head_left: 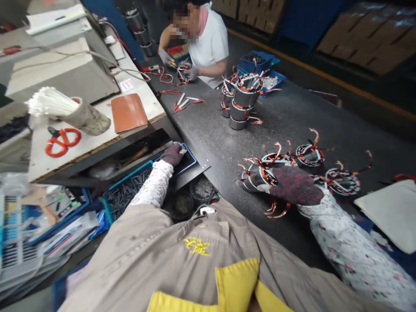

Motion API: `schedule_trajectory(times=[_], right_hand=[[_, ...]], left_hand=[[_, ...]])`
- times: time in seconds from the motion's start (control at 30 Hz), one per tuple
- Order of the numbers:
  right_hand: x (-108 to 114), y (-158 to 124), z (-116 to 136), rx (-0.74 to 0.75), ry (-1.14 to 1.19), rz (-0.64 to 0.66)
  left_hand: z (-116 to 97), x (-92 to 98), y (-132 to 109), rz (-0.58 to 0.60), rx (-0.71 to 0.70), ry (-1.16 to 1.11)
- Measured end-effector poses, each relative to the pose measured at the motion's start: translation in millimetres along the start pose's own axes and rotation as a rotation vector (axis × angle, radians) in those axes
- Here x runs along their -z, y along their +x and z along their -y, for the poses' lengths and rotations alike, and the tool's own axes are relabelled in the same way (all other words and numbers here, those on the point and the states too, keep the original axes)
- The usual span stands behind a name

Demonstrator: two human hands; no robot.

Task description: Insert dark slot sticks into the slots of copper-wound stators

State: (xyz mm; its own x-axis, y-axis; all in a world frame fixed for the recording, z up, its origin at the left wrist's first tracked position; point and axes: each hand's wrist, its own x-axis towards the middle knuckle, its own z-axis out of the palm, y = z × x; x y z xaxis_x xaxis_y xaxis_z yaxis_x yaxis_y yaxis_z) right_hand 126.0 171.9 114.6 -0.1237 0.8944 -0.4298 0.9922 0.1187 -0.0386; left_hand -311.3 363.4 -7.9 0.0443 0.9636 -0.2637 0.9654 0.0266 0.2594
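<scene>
My right hand, in a dark knitted glove, is wrapped over a motor stator with copper windings and red leads, lying on the grey worktable. My left hand, also gloved, reaches into a blue tray at the table's left edge, its fingers curled on something I cannot make out. Two more stators lie just beyond my right hand.
A stack of stators stands mid-table. A co-worker in white works at the far end. Left: a blue bin of small dark parts, red scissors, a cup of white ties. A white cloth lies right.
</scene>
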Motion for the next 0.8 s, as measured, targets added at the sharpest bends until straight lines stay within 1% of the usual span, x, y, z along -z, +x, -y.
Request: schedule_trajectory(times=[0.07, 0.1, 0.13, 0.17, 0.23, 0.3, 0.37, 0.43, 0.47, 0.53, 0.63, 0.73, 0.8], right_hand=[[8, -2, 7, -0.031, -0.015, 0.057], [10, -3, 9, -0.037, -0.02, 0.061], [12, -4, 11, -0.036, -0.024, 0.047], [13, -4, 12, -0.03, -0.027, 0.036], [14, -4, 12, -0.011, -0.026, 0.037], [12, -3, 11, -0.004, -0.003, 0.027], [10, -2, 10, -0.025, 0.063, -0.017], [9, -1, 11, -0.055, 0.142, -0.063], [8, 0, 11, -0.066, 0.163, -0.07], [8, 0, 12, -0.064, 0.16, -0.066], [7, 1, 12, -0.034, 0.105, -0.058], [3, 1, 10, 0.01, 0.046, -0.062], [-1, 1, 8, 0.029, 0.035, -0.073]], left_hand=[[-5, 3.8, -4, -0.098, 0.079, -0.271], [-12, 3.5, -7, -0.119, 0.085, -0.424], [-22, 1.6, -10, -0.115, 0.058, -0.586], [-36, -1.6, -15, -0.091, 0.005, -0.744], [-69, -10.7, -28, 0.014, -0.137, -0.996], [-104, -20.9, -44, 0.158, -0.277, -1.11], [-135, -29.8, -59, 0.27, -0.397, -1.135], [-158, -36.5, -68, 0.323, -0.506, -1.136], [-166, -38.7, -70, 0.334, -0.554, -1.138], [-176, -40.1, -69, 0.344, -0.622, -1.142], [-184, -33.9, -63, 0.326, -0.676, -1.104], [-197, -21.0, -57, 0.26, -0.795, -0.945], [-210, -13.5, -56, 0.264, -0.903, -0.793]])
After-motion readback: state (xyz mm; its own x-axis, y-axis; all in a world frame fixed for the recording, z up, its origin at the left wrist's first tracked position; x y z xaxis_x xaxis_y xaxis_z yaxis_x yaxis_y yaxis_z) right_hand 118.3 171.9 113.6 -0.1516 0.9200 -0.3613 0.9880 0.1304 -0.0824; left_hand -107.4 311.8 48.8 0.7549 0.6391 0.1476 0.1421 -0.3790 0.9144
